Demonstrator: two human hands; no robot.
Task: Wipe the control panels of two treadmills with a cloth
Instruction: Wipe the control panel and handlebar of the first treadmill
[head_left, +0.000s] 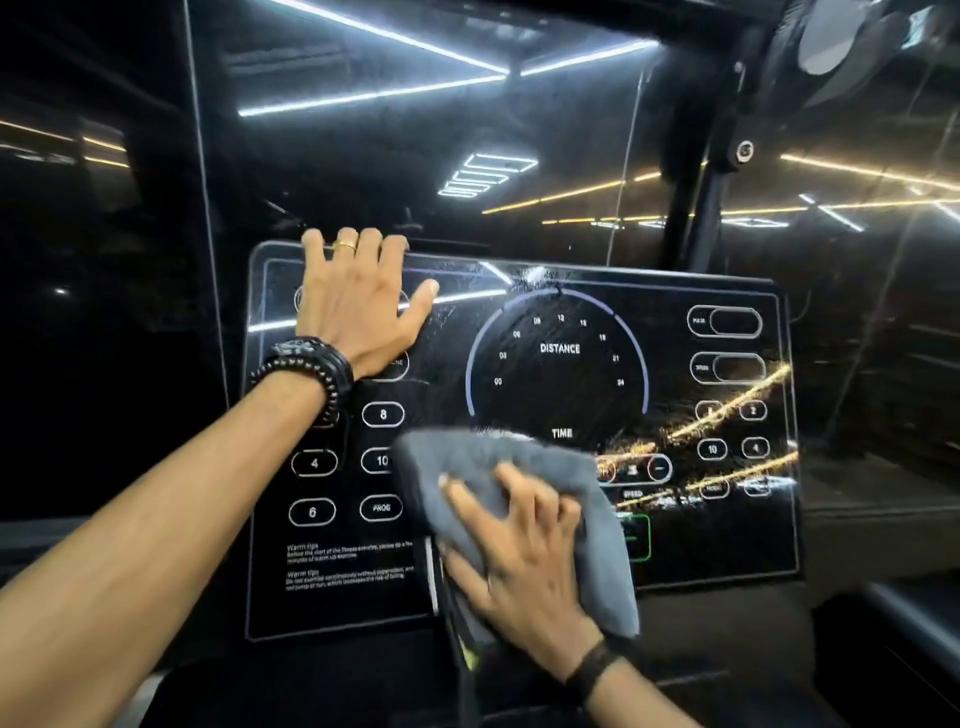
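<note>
Right fingers: spread and pressed flat on the grey microfibre cloth (519, 499), the right hand (524, 561) pinning it to the lower middle of the panel rather than gripping it.
Left fingers: extended, tips hooked over the panel's top edge, a gold ring (345, 244) on one; the left hand (358, 306) lies open and flat on the upper left corner, holding nothing.
Wrists: black watch and bead bracelet (311, 369) on the left, a dark band (592, 670) on the right.
Cloth: bunched, covering the area below the word TIME and hanging past the panel's lower edge.
Control panel (561, 348): glossy black treadmill console, tilted, with a DISTANCE dial at centre, numbered buttons (383, 414) at left and right, and printed warm-up text lower left.
Obstructions: the left palm hides the upper left buttons; gold and white ceiling-light reflections (727, 410) smear the right-hand buttons, some unreadable.
Surroundings: dark glass behind mirrors light strips (374, 96); what may be a fan sits at upper right, too dim to confirm.
</note>
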